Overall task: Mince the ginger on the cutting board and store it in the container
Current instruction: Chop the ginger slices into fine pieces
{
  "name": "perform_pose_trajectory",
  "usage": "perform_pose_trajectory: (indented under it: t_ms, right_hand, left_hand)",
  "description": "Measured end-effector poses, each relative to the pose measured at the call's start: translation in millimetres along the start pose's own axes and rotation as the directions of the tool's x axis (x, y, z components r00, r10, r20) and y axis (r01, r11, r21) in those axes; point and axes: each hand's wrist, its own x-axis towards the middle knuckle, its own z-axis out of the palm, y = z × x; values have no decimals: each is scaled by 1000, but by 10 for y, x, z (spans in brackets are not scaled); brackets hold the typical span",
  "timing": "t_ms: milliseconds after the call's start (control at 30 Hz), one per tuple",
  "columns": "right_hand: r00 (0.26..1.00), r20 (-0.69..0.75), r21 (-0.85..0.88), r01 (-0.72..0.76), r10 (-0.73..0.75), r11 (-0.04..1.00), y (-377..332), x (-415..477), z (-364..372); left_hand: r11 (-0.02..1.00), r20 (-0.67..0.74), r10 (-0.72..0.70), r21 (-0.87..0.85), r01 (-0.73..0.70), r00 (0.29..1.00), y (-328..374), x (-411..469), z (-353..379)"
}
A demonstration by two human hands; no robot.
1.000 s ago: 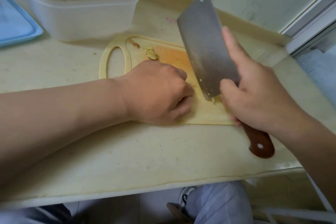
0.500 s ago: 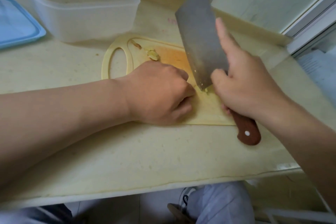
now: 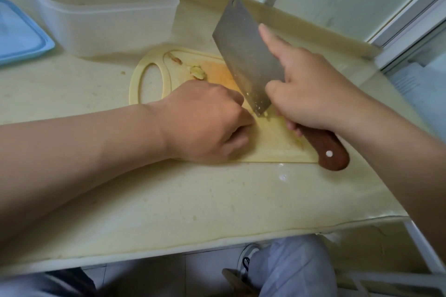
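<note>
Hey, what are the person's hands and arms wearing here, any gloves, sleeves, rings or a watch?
No gloves: the left hand and right hand are bare. Both forearms are uncovered up to the frame edge, with no sleeve in view. No ring, watch or bracelet shows on the sides facing the camera.

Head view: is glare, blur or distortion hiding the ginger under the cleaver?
Head view: soft even light, cleaver matte; one glint on the counter beside the cutting board; wide-angle bend at frame edges; ginger bits at the blade readable beside the left hand.
</note>
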Motion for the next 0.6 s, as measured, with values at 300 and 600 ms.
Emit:
perform_pose_trajectory:
  t_ms: [300,600]
  right_hand:
    - [999,-37,-59,-20,17,998,145,-435,1]
    - [998,-62,14,-11,11,1000,-11,-54,49]
  left_hand:
    - [1000,19,-8,5,8,1000,3,14,14]
    - [1000,22,-13,9,13,1000,20,6,-23]
